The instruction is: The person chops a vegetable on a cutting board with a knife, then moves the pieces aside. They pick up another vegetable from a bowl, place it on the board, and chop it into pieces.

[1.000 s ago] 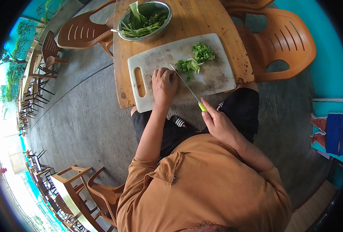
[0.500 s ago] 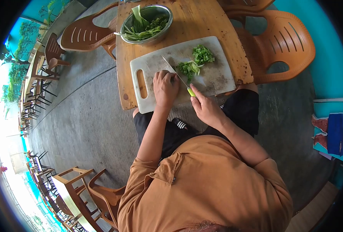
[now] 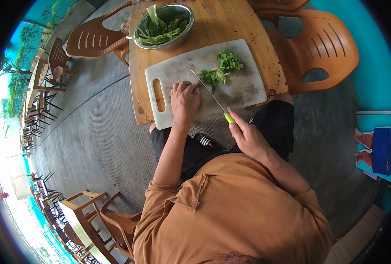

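Observation:
My right hand is closed round the green handle of a knife, whose blade slants up and left over the white cutting board. Beside the blade, my left hand rests on the board with its fingers curled; what lies under the fingertips is too small to make out. Two piles of chopped greens lie right of the blade: a paler one close to it and a darker one farther back.
A metal bowl of leafy stalks stands behind the board on the wooden table. Brown chairs flank the table at left and right. More furniture lines the far left.
My right hand has drawn the knife back, down and to the right. My left hand has shifted slightly left, as has the whole table view.

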Available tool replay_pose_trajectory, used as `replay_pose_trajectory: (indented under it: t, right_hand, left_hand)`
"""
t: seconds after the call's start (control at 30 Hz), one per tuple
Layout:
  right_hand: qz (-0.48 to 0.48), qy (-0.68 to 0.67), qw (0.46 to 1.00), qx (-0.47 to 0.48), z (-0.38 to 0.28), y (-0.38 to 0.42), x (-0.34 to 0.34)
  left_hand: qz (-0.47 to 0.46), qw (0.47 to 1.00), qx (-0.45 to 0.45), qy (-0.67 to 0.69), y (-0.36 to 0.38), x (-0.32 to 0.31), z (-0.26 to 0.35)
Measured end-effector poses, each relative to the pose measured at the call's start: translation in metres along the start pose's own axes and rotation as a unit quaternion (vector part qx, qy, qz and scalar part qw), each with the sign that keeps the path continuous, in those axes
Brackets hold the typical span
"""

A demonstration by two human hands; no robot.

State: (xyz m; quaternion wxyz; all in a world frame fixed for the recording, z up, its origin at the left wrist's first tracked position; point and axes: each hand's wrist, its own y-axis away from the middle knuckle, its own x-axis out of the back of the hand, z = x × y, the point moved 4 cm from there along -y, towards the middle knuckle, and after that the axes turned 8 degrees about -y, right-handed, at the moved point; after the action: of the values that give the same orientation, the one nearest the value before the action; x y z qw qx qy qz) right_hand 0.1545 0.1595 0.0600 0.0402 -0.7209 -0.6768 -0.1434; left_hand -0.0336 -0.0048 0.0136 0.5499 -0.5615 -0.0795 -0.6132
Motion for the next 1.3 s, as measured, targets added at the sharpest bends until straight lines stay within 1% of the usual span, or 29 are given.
replay_pose_trajectory:
  t: [0.13,0.27,0.33,0.37,0.43,0.47,0.53,0.57,0.63,0.77,0.83,0.97,1.03,1.27,1.3]
  right_hand:
    - [-0.018,0.006,1.000,-0.023,0.004,0.002,-0.001]
    - [-0.006,0.008,1.000,-0.001,0.000,0.003,0.000]
    - [-0.032,0.000,0.997,-0.072,-0.002,0.002,0.003]
    - [-0.032,0.000,0.997,-0.072,0.000,0.002,0.002]
    - [-0.025,0.001,0.999,-0.035,0.006,0.002,0.001]
    - [-0.025,0.001,0.999,-0.035,0.009,0.001,0.000]
    - [-0.010,0.009,1.000,0.010,0.009,0.000,-0.001]
    - [-0.010,0.009,1.000,0.010,0.013,-0.001,-0.002]
    - [0.027,0.044,0.995,0.089,0.010,-0.004,-0.004]
    - [0.042,0.048,0.993,0.095,0.005,-0.011,-0.006]
    - [0.043,0.052,0.996,0.066,0.001,-0.015,-0.003]
    - [0.040,0.046,0.997,0.039,0.000,-0.015,0.000]
    - [0.032,0.025,0.999,0.013,0.000,-0.014,0.002]
    - [0.026,-0.015,1.000,-0.003,0.001,-0.007,0.007]
    - [0.021,-0.023,0.999,-0.017,0.001,-0.006,0.008]
  left_hand:
    - [0.014,1.000,-0.015,-0.004,0.001,0.000,0.000]
    - [0.017,1.000,-0.009,0.002,0.001,0.000,0.001]
    - [0.017,1.000,-0.008,0.002,0.000,0.001,0.002]
    - [0.018,1.000,-0.007,0.002,0.000,0.002,0.002]
    - [0.017,1.000,-0.006,0.002,0.000,0.001,0.002]
    - [0.017,1.000,-0.005,0.002,0.000,0.000,0.001]
    - [0.019,1.000,-0.006,0.002,0.000,0.001,0.002]
    - [0.021,1.000,-0.007,0.003,0.000,0.001,0.002]
    - [0.022,1.000,-0.005,0.004,0.001,0.000,0.002]
    - [0.022,1.000,-0.002,0.011,0.001,0.001,0.003]
    - [0.024,1.000,-0.004,0.011,0.000,0.003,0.004]
    - [0.017,1.000,-0.007,0.020,0.000,0.008,0.006]
    - [0.012,1.000,-0.006,0.024,-0.001,0.006,0.005]
    - [-0.010,1.000,-0.015,0.014,-0.006,0.000,0.001]
    - [-0.011,1.000,-0.016,0.015,-0.007,0.000,0.002]
